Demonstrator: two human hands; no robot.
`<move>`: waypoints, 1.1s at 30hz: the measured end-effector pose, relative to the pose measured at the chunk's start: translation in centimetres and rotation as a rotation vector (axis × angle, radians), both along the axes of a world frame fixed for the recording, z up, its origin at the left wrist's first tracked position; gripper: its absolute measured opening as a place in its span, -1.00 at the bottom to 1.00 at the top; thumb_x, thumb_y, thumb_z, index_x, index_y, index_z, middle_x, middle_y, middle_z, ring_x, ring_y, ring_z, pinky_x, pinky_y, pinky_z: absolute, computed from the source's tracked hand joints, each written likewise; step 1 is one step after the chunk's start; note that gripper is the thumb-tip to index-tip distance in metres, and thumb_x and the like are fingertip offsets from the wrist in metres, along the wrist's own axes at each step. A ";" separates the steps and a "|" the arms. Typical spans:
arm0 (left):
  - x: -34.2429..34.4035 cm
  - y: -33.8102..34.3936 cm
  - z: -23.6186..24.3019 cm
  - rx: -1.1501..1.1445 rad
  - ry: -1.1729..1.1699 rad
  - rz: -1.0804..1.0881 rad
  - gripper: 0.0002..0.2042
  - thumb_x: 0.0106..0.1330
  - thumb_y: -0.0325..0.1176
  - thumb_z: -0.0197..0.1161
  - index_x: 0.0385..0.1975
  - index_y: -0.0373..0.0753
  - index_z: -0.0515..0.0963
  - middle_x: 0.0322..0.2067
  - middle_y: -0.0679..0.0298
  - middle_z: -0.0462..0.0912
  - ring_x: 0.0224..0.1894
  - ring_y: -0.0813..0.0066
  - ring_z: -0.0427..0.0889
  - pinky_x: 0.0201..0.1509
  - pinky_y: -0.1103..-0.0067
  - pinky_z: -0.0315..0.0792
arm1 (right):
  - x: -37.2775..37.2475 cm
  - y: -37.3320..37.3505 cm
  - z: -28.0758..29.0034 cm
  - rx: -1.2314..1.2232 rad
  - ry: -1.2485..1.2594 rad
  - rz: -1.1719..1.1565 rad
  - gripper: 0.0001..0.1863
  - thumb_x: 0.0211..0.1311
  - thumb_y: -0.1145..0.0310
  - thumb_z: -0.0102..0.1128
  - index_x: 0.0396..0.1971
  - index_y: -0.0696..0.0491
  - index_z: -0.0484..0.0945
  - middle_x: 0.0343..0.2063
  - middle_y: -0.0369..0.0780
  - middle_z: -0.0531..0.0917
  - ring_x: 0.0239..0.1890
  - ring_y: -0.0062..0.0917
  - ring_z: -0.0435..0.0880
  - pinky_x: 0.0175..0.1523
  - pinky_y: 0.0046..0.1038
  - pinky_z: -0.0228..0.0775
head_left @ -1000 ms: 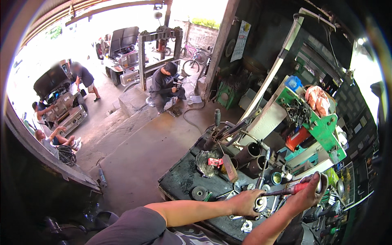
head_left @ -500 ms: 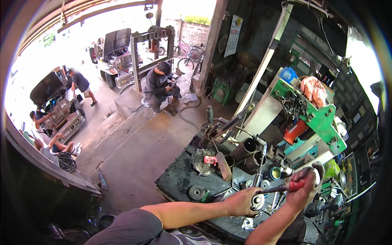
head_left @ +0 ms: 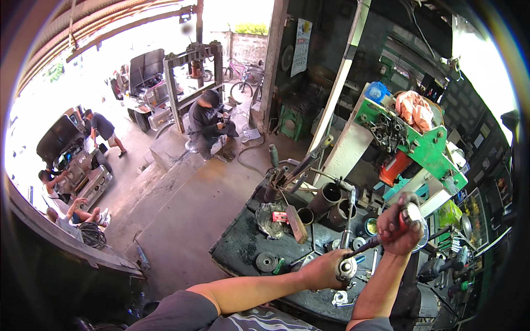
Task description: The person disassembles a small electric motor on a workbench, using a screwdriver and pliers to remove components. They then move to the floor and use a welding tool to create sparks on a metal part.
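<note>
My left hand (head_left: 320,271) is closed around a round silver metal part (head_left: 346,267) held above the front of the workbench. In my right hand (head_left: 404,238) is a red-handled screwdriver (head_left: 369,245), gripped with the fist wrapped around its handle. Its dark shaft slants down to the left, reaching my left hand just above the metal part. Whether the tip touches the part cannot be made out. Beneath my hands lie a small silver casting (head_left: 339,298) and several loose tools on the dark workbench (head_left: 234,248).
Upright dark metal cylinders (head_left: 330,194), a wooden block (head_left: 296,224) and a red box (head_left: 280,217) stand farther back on the bench. Right of them rises a green press frame (head_left: 425,146). A seated person (head_left: 207,124) and others near open-hooded vehicles (head_left: 88,171) are beyond.
My right hand has risen and tilted, so the screwdriver slopes more steeply. My left hand still holds the metal part, which now faces more upward. The view has shifted slightly.
</note>
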State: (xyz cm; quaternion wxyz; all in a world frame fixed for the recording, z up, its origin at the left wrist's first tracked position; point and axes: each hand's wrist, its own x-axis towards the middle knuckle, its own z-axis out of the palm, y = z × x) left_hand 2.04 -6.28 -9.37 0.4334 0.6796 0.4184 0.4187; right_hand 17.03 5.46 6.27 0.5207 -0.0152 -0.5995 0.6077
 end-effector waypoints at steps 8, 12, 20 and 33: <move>0.6 -0.2 -1.4 0.044 -0.011 0.041 -0.06 0.10 -0.17 0.73 0.49 -0.27 0.36 0.34 -0.06 0.57 0.40 -0.05 0.60 0.49 0.25 0.50 | -1.4 -3.8 -1.5 0.013 0.128 -0.695 -0.28 0.34 -0.07 0.57 0.18 0.20 0.49 -0.50 -0.24 0.52 -0.57 -0.56 0.50 -0.48 -0.49 0.42; 0.5 -0.1 -1.6 0.054 -0.016 0.016 -0.05 0.11 -0.15 0.74 0.49 -0.26 0.35 0.30 -0.06 0.59 0.35 -0.06 0.63 0.47 0.24 0.52 | -1.5 -5.9 -1.3 0.013 0.030 -0.912 -0.24 0.31 -0.10 0.55 0.25 0.16 0.51 -0.33 -0.21 0.59 -0.33 -0.54 0.58 -0.29 -0.48 0.49; 0.1 0.3 -1.8 0.025 -0.030 -0.024 -0.05 0.11 -0.10 0.74 0.47 -0.29 0.37 0.22 -0.06 0.65 0.24 -0.09 0.71 0.39 0.21 0.58 | 0.2 3.1 1.2 -0.021 0.073 0.656 -0.28 0.14 0.24 0.77 0.04 0.08 0.33 -0.64 -0.20 0.58 -0.73 -0.37 0.57 -0.54 -0.27 0.56; 1.3 -0.1 -2.9 0.111 -0.059 0.059 -0.06 0.12 -0.19 0.70 0.49 -0.33 0.33 0.34 -0.11 0.57 0.41 -0.09 0.58 0.55 0.24 0.44 | -0.1 -3.2 -0.6 0.004 0.005 -0.360 -0.38 0.38 0.09 0.61 0.10 0.13 0.40 -0.58 -0.28 0.49 -0.65 -0.60 0.46 -0.55 -0.51 0.38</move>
